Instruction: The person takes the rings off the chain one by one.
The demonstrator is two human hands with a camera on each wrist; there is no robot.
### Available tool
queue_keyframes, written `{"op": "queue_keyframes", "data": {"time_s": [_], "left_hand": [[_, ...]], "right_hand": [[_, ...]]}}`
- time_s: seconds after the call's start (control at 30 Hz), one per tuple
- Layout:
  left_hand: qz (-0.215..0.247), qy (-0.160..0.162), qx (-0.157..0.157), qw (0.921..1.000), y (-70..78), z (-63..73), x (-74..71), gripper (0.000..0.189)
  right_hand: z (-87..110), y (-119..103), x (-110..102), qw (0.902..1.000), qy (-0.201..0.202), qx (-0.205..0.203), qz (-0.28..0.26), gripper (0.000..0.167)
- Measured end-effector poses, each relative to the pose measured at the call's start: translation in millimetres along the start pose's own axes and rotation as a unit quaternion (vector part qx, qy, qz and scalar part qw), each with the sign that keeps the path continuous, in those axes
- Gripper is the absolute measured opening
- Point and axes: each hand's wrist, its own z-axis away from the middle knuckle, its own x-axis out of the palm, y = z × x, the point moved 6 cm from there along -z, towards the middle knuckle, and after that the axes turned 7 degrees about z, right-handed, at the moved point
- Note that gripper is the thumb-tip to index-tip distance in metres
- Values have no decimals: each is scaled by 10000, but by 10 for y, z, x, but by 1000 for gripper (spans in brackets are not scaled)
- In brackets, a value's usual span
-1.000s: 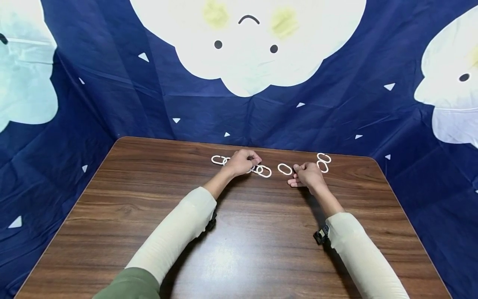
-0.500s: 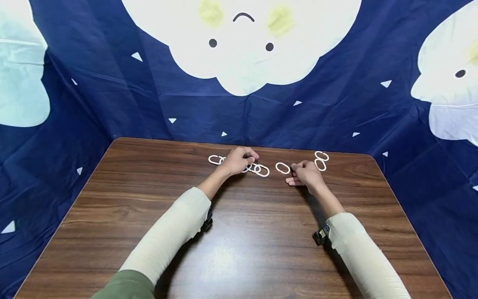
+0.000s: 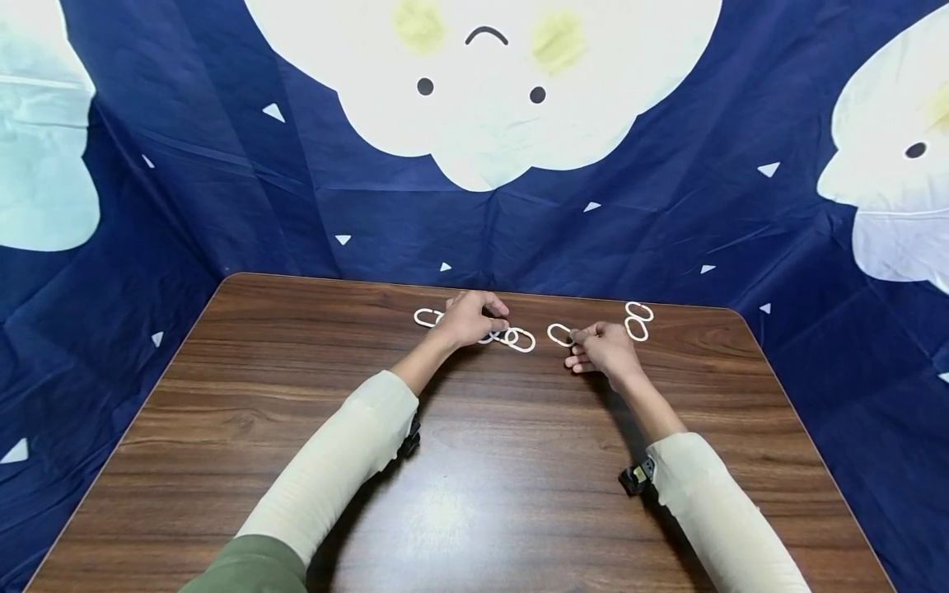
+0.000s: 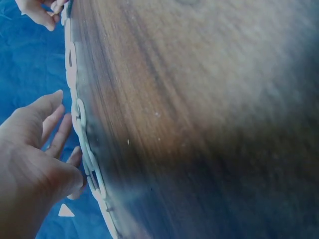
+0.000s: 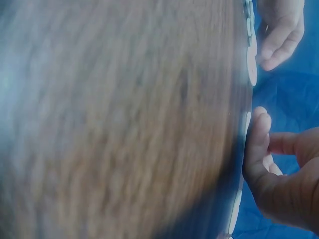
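A chain of white plastic links (image 3: 522, 340) lies flat near the table's back edge. My left hand (image 3: 467, 319) hovers low over it, hiding its middle; in the left wrist view, the fingers (image 4: 59, 137) are loosely bent beside the chain (image 4: 91, 159), gripping nothing. To the right of the chain lies a single oval white link (image 3: 557, 335). My right hand (image 3: 608, 347) has its thumb and forefinger together at that link's right end, pinching it. From the right wrist view, the thumb (image 5: 258, 144) stands upright right beside the link and partly covers it.
Two more white links (image 3: 637, 329), (image 3: 639, 311) lie end to end behind and right of my right hand. The wooden table (image 3: 519, 461) ends just behind the links, where a dark blue cloth (image 3: 400, 222) with cloud prints hangs.
My right hand has shifted slightly left, so its fingertips now overlap the single link's right end. My left hand has moved slightly left over the chain. The links stay put.
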Motion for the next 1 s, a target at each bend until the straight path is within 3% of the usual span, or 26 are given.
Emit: {"op": "queue_keyframes", "data": {"time_s": [0.23,0.47,0.77,1.0], "left_hand": [[-192,32,-106,9998,131,125,-68,22],[-285,-67,-173,9994,169,148,-45,27],[-373,-106,-204,9990,157,141,-16,26],[-404,-96,-242,9988,166,150,-19,26]], "right_hand": [[52,-47,160,9991,-405,-5,92,20],[61,-115,344,9974,-717,44,86,20],[27,-167,523,9965,-831,21,82,21],[16,-177,531,9971,-725,128,175,18]]}}
